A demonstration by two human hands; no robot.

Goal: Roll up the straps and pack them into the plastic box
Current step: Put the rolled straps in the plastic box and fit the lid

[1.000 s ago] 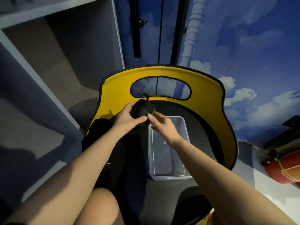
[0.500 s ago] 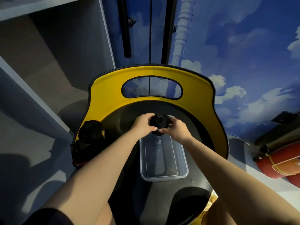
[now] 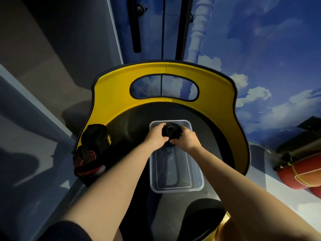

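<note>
Both hands, left hand (image 3: 156, 136) and right hand (image 3: 186, 140), clasp the rolled strap (image 3: 171, 132) over the far end of the plastic box (image 3: 198, 184); soft, light webbing likely springs loose; hold its outer rim, squeezing the coil.

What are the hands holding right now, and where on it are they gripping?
Both hands hold one rolled black strap over the plastic box: left hand grips its left side, right hand its right and lower edge.
</note>
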